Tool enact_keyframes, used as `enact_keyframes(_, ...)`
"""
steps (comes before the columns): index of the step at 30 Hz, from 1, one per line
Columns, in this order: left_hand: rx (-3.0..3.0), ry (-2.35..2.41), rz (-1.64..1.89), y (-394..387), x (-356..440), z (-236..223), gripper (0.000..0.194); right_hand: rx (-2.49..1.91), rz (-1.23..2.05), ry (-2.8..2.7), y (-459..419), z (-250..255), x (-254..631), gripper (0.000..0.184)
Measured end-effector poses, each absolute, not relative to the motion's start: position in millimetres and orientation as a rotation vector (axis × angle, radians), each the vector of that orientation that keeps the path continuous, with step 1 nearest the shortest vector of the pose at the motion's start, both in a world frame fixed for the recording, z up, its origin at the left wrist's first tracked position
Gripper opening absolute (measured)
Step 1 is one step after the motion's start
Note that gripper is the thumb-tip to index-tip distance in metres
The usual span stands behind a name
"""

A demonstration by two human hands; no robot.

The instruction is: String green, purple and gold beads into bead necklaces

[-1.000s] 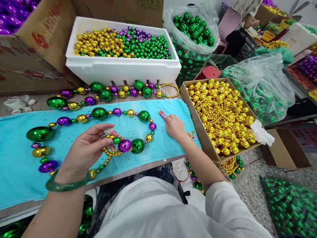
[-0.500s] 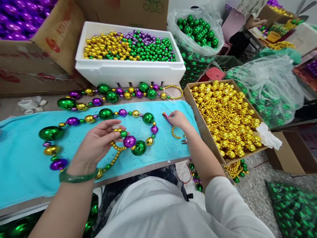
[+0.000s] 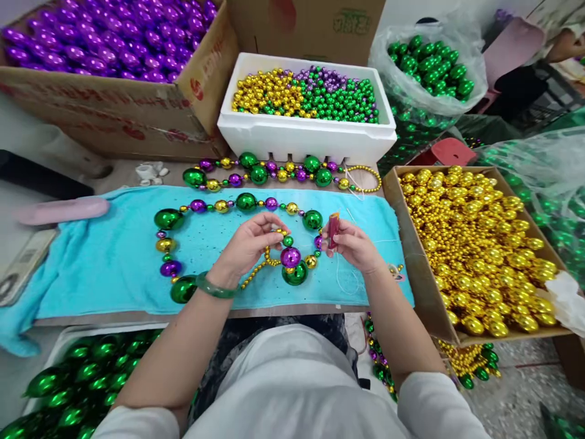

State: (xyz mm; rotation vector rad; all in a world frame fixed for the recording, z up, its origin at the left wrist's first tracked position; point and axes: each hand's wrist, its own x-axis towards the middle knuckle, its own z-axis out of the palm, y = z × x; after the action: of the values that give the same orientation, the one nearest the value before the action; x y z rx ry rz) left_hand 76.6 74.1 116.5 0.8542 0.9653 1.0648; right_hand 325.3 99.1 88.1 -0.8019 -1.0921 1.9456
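Observation:
My left hand [image 3: 250, 245], with a green bangle [image 3: 214, 286] at the wrist, pinches the bead strand of a necklace beside a small green bead [image 3: 287, 241]. A purple bead [image 3: 290, 256] hangs just below the fingertips. The rest of the necklace, in green, purple and gold, loops over the blue towel [image 3: 109, 244]. Close by on the right, my right hand [image 3: 356, 244] is closed on a small red lighter [image 3: 334, 230], its orange end upward. White thread [image 3: 339, 277] trails on the towel under that hand.
Another bead strand [image 3: 258, 175] lies behind the towel, before a white foam box [image 3: 306, 131] of small beads. Gold beads fill a carton [image 3: 420, 299] at right; purple ones fill a carton [image 3: 137, 103] at back left. A pink object [image 3: 64, 210] lies far left.
My right hand has come left with the lighter, from the towel's right part to beside my left hand, and raised the lighter upright. The view has swung left. My left hand keeps its pinch.

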Motion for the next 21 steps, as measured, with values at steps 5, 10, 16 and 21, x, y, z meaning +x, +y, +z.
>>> enact_keyframes(5, 0.879, 0.935, 1.089, 74, 81, 119, 0.022, -0.831, 1.851, -1.25, 95, 94, 303, 0.033)
enact_keyframes(10, 0.888, 0.969, 1.125, 72, 87, 119, 0.023, -0.973, 1.832, -1.154, 97, 98, 288, 0.056)
enact_keyframes(16, 0.829, 0.977, 1.156, 73, 89, 114, 0.024, -1.038, 1.76, -1.207, 100, 93, 280, 0.06)
enact_keyframes(21, 0.817, 0.968, 1.16, 74, 90, 114, 0.023, -1.07, 1.777, -1.195, 105, 86, 274, 0.057)
